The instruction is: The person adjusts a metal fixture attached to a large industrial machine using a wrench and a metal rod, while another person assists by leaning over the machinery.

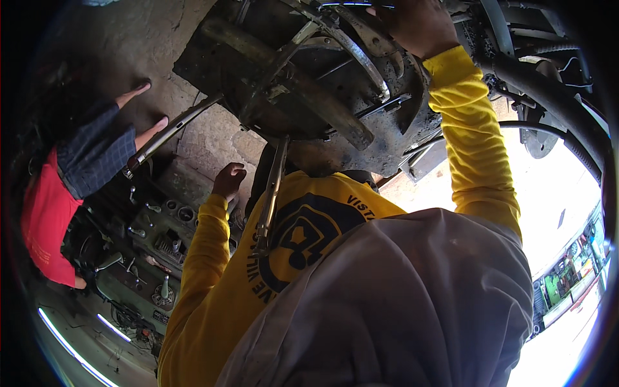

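My right hand (419, 27), in a yellow sleeve, lies at the upper edge on a dark, greasy metal assembly (387, 151). Beside its fingers is a curved metal arm (373, 40); most of the fingers are cut off by the picture's edge. A thick round bar (316, 100) runs slantwise across the assembly, and a curved metal strip (351, 46) arches above it. My left hand (228, 180) hangs apart from the assembly, fingers curled in, nothing visible in them. Between that hand and the assembly, a shiny metal rod (277, 180) passes in front of my yellow shirt.
Another shiny rod (177, 126) sticks out to the left. Left of me stands a green machine (145, 280) with several levers and knobs. A person in a red shirt (48, 222) is at the far left. Black hoses (548, 90) curve along the right.
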{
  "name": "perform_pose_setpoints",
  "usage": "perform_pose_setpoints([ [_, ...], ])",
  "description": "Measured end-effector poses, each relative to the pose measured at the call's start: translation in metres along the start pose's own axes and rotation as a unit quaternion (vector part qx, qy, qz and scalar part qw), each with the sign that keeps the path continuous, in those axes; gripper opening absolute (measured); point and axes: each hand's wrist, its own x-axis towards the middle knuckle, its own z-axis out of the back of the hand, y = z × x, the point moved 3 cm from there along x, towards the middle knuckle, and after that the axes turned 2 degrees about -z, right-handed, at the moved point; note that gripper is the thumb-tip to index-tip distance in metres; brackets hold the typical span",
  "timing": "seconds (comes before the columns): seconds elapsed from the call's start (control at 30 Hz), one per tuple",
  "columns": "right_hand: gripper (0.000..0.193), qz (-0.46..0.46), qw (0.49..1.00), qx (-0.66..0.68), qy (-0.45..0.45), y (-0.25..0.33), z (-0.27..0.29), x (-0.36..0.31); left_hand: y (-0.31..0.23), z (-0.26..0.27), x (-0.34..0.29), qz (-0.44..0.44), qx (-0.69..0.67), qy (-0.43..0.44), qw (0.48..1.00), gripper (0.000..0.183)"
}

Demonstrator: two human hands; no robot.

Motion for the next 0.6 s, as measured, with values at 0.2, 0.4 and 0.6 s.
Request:
perform_pose_setpoints([
  [0.2,0.030,-0.139,0.974,-0.014,0.176,-0.013,0.014,-0.009,-0.021,0.009,-0.005,0.004,0.021,-0.007,1.000,0.033],
  [0.4,0.015,0.077,0.991,0.047,0.099,-0.010,0.044,-0.020,-0.006,0.013,-0.008,-0.003,0.037,-0.018,0.999,0.033],
  [0.6,0.015,0.118,0.974,0.105,0.161,0.013,0.048,0.014,-0.005,0.009,-0.001,-0.011,0.025,-0.005,1.000,0.031],
])
